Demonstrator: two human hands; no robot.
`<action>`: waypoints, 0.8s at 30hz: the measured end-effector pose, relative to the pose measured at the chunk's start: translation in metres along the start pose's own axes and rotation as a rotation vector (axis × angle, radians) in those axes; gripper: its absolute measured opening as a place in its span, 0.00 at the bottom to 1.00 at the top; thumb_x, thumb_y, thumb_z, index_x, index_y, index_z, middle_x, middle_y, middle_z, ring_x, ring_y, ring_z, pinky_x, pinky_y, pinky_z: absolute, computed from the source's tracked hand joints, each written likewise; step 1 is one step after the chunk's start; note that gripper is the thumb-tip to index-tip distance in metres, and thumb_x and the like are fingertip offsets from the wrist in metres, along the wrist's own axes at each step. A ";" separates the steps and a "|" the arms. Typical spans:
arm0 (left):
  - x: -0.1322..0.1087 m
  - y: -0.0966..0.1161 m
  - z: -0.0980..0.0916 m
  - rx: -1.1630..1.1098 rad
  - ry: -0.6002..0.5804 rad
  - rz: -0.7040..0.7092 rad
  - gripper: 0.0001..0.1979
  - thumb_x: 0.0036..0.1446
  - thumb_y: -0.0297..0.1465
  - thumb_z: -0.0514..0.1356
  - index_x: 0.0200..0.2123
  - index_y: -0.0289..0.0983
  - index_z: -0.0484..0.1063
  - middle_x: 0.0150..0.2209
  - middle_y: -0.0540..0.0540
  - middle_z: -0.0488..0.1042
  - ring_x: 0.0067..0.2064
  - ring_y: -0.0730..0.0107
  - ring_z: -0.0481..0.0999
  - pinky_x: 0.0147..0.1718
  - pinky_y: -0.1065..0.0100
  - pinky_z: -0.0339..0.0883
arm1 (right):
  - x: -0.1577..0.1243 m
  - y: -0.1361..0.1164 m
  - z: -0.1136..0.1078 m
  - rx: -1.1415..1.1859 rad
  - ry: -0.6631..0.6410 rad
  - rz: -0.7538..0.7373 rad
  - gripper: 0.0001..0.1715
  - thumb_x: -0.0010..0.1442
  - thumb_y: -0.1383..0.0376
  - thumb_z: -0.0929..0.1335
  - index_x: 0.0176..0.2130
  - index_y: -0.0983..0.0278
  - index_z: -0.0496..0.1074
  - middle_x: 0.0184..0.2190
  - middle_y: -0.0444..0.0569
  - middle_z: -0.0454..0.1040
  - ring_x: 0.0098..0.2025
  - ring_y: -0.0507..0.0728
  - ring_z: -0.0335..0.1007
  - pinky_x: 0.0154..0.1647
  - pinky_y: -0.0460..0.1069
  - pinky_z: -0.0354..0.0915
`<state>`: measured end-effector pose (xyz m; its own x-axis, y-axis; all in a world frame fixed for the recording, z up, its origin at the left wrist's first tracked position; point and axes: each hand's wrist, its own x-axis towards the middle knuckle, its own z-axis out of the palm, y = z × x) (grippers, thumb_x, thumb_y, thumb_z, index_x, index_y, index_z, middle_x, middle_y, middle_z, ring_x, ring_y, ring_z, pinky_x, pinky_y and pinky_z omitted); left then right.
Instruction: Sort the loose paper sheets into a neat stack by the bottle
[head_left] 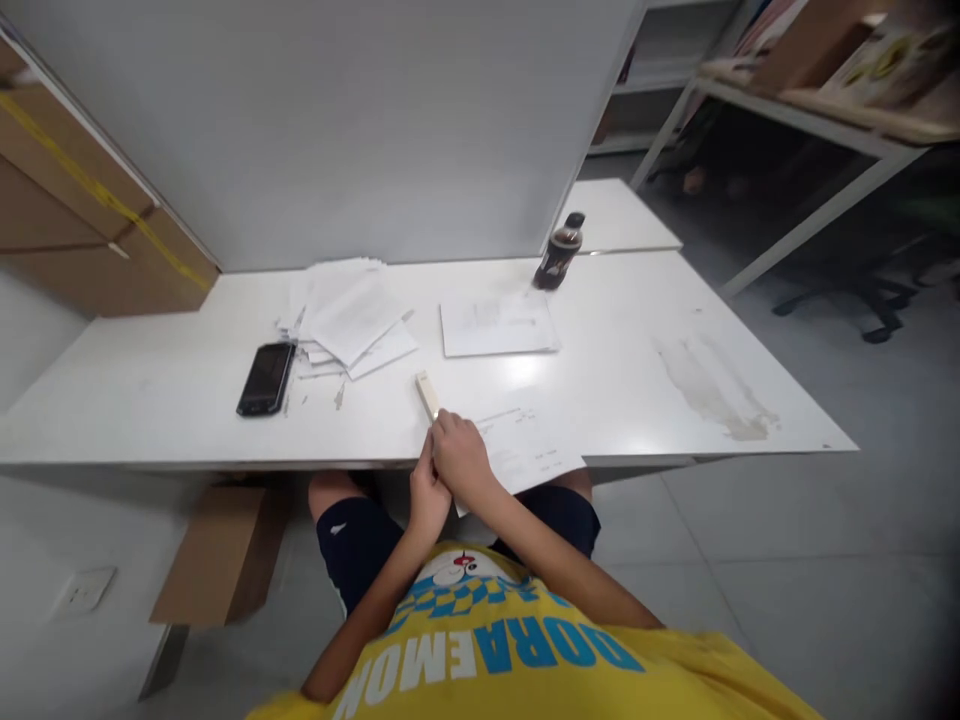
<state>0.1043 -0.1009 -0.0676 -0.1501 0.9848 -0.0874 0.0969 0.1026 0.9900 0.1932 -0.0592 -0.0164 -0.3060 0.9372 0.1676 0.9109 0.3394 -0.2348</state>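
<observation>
Head view: at the near edge of the white worktop (637, 340), the right hand (461, 462) lies curled on a printed white paper sheet (529, 450), its grip closed around the near end of a small cream flat stick (427, 394); the left hand (427, 497) touches the right, grip unclear; a black phone (265, 378) lies well left of the stick.

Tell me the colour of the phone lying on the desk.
Black; the phone shows best in the head view, left of the paper pile.
</observation>
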 end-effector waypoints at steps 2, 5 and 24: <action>0.003 -0.002 -0.001 -0.042 0.000 0.004 0.31 0.51 0.35 0.64 0.59 0.35 0.69 0.30 0.46 0.77 0.35 0.63 0.74 0.37 0.66 0.67 | 0.003 -0.002 -0.002 0.002 -0.020 -0.007 0.10 0.62 0.74 0.62 0.39 0.67 0.72 0.39 0.57 0.72 0.41 0.61 0.67 0.42 0.54 0.62; 0.005 0.001 -0.002 -0.124 -0.010 -0.055 0.37 0.49 0.37 0.65 0.63 0.32 0.64 0.26 0.49 0.74 0.32 0.66 0.73 0.33 0.68 0.66 | 0.006 0.000 -0.012 0.000 -0.066 -0.068 0.10 0.60 0.73 0.63 0.39 0.69 0.73 0.40 0.58 0.73 0.42 0.62 0.69 0.44 0.55 0.63; -0.027 0.140 -0.032 -0.417 0.157 0.021 0.37 0.48 0.36 0.65 0.63 0.41 0.64 0.43 0.45 0.79 0.38 0.62 0.79 0.37 0.66 0.74 | -0.085 0.013 -0.093 0.225 0.356 -0.402 0.30 0.65 0.72 0.59 0.66 0.69 0.56 0.62 0.62 0.66 0.60 0.61 0.65 0.54 0.56 0.66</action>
<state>0.0901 -0.1172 0.0765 -0.3033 0.9494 -0.0812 -0.2984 -0.0138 0.9543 0.2571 -0.1420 0.0553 -0.4680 0.6595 0.5883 0.6492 0.7082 -0.2774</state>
